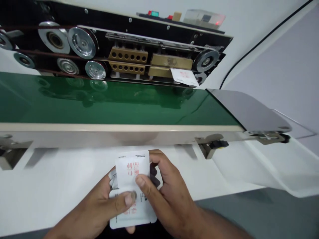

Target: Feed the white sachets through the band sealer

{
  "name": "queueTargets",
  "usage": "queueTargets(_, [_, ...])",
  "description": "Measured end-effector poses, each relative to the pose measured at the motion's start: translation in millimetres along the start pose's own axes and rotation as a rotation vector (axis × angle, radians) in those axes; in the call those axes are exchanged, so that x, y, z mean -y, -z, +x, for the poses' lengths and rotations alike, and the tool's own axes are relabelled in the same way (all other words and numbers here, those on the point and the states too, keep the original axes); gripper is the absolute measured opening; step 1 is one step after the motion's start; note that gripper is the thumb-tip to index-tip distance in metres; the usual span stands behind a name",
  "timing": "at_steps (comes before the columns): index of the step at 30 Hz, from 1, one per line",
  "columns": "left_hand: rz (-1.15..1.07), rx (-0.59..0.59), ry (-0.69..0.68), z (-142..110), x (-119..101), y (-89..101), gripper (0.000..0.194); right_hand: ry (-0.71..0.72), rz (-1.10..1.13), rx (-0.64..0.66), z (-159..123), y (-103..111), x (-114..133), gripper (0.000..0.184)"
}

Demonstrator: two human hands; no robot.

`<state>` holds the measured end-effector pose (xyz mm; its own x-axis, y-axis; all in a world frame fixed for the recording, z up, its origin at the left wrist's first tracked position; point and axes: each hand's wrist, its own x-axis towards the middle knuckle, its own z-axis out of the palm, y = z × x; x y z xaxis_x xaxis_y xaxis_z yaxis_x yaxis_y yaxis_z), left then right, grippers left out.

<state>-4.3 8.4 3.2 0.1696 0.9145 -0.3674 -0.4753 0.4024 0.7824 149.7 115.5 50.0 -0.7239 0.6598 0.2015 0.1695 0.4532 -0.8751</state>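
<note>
Both my hands hold a small stack of white pouches (133, 172) with red print, low in the middle of the view. My left hand (102, 207) grips the stack from the left, its thumb pressed on the lower pouch. My right hand (164, 196) closes on it from the right, thumb on the upper pouch, fingers curled behind. Above them runs the green conveyor belt (112, 106) of a band sealing machine. Another white pouch (184, 77) sits at the belt's far right, its top edge caught between the sealer's brass bars (171, 61).
The sealer's black frame carries metal pulleys (82, 42) and drive belts. A control panel with red and green buttons (154, 14) is on top. A grey metal end plate (246, 109) closes the conveyor's right end. The machine stands on a white tabletop (50, 186).
</note>
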Motion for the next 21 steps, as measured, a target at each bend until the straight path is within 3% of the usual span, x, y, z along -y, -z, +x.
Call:
queueTargets(5, [-0.093,-0.061,-0.032,-1.1,-4.8,-9.0,0.047,0.106,0.075,-0.359,-8.8,12.7,3.8,0.035])
queueTargets(7, [-0.201,-0.157,-0.036,-1.5,-4.7,-13.4,0.059,0.165,0.003,-0.268,-11.1,31.0,11.1,0.043])
queueTargets(10, [-0.335,-0.241,-0.014,-1.0,-1.3,-15.9,0.086,0.187,-0.213,0.163,-9.8,58.3,21.5,0.041])
queueTargets(11, [-0.337,-0.238,-0.009,-0.6,0.0,-15.4,0.088,0.177,-0.306,0.238,-7.8,63.5,23.3,0.038])
queueTargets(14, [-0.227,-0.191,-0.002,0.7,2.3,-12.0,0.077,0.076,-0.54,0.163,2.0,61.6,23.6,0.034])
queueTargets(16, [-0.18,-0.172,0.014,1.8,2.5,-11.0,0.076,0.023,-0.568,0.087,8.9,50.1,23.0,0.032])
queueTargets(18, [-0.206,-0.206,0.041,3.2,3.1,-11.8,0.091,0.018,-0.491,0.017,12.8,37.2,24.0,0.03])
queueTargets(21, [-0.284,-0.378,0.012,6.4,8.5,-12.3,0.118,0.026,-0.105,-0.115,10.3,21.7,24.1,0.036])
